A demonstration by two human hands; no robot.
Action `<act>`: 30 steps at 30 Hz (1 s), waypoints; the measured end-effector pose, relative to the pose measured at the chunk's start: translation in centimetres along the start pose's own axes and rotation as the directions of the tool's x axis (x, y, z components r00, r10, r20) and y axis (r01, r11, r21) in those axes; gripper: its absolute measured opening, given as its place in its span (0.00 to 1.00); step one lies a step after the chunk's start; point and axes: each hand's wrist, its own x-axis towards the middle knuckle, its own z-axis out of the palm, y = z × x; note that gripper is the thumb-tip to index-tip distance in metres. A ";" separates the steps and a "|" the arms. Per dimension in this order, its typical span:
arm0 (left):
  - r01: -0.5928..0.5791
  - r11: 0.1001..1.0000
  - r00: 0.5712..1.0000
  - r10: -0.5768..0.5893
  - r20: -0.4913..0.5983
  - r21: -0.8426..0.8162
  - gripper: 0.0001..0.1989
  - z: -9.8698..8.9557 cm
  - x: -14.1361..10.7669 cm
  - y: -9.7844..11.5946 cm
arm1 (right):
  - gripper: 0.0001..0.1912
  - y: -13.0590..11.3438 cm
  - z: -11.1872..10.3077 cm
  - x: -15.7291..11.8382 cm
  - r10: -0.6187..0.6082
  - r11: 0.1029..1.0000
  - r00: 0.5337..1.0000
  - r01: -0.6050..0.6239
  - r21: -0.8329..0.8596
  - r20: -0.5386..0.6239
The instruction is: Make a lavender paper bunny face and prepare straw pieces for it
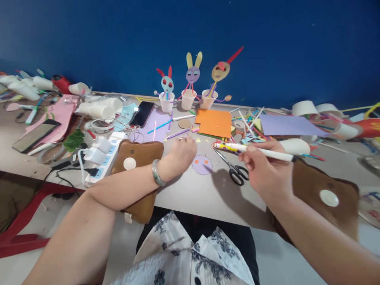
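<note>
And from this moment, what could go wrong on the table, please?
The scissors lie close to the right hand, so lowering it carelessly might knock them or cause a scratch. The white marker is held near the round purple paper face; if its tip is bare, which I cannot tell, a slip could leave a stray mark. Also, the tan-headed figure leans to one side in its white cup, so a bump might tip it over.
</note>
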 end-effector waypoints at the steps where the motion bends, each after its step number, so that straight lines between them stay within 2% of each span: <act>1: -0.063 0.998 0.998 0.063 -0.004 -0.007 0.14 -0.5 -0.5 0.8 | 0.12 0.5 0.8 -0.1 0.040 0.998 0.999 -0.041 0.048 0.023; 3: -0.282 0.958 0.959 0.282 -0.001 -0.059 0.13 -1.0 -1.9 2.6 | 0.13 1.4 2.1 0.1 0.127 0.984 0.991 -0.133 0.122 0.051; 5: -0.378 0.925 0.924 0.377 -0.060 -0.022 0.13 -0.6 -3.4 4.7 | 0.14 2.1 2.9 0.3 0.220 0.956 0.969 -0.237 0.172 0.111; 8: -0.301 0.950 0.940 0.310 -0.142 0.083 0.19 1.0 -5.0 6.9 | 0.18 3.1 3.5 0.8 0.361 0.882 0.907 -0.408 0.238 0.217; 11: -0.253 0.965 0.965 0.256 -0.050 0.063 0.24 2.1 -5.4 7.6 | 0.19 4.3 3.6 1.3 0.471 0.801 0.829 -0.545 0.248 0.302; 12: -0.260 0.964 0.965 0.261 -0.005 0.052 0.25 2.1 -5.3 7.5 | 0.19 4.7 3.6 1.5 0.479 0.801 0.827 -0.549 0.240 0.292; 13: -0.277 0.960 0.961 0.276 0.035 0.043 0.25 2.0 -5.2 7.3 | 0.18 4.9 3.5 1.7 0.461 0.825 0.851 -0.515 0.234 0.250; 15: -0.329 0.944 0.942 0.325 0.085 0.034 0.26 1.6 -5.0 7.0 | 0.16 4.9 3.1 2.0 0.335 0.908 0.937 -0.349 0.231 0.096; 17: -0.368 0.929 0.926 0.364 0.098 0.031 0.27 1.4 -4.9 7.0 | 0.13 4.3 2.5 2.0 0.185 0.959 0.982 -0.176 0.223 -0.021; 18: -0.375 0.927 0.924 0.370 0.099 0.027 0.27 1.4 -4.8 7.1 | 0.12 3.8 2.1 1.9 0.181 0.959 0.983 -0.179 0.220 0.011; 21: -0.342 0.940 0.936 0.339 0.088 0.011 0.31 1.9 -4.8 7.6 | 0.10 2.5 1.2 1.3 0.264 0.942 0.958 -0.282 0.183 0.113; 24: -0.322 0.947 0.946 0.321 0.048 0.016 0.31 2.3 -4.8 7.8 | 0.12 2.6 0.9 0.9 0.389 0.888 0.907 -0.416 0.197 0.163; 28: -0.404 0.914 0.914 0.405 -0.024 0.033 0.29 2.0 -4.8 7.2 | 0.15 4.3 1.4 1.3 0.545 0.781 0.805 -0.589 0.205 0.235; 30: -0.447 0.893 0.893 0.449 -0.040 0.043 0.29 1.6 -5.0 6.8 | 0.15 4.9 1.6 1.6 0.561 0.772 0.795 -0.603 0.200 0.232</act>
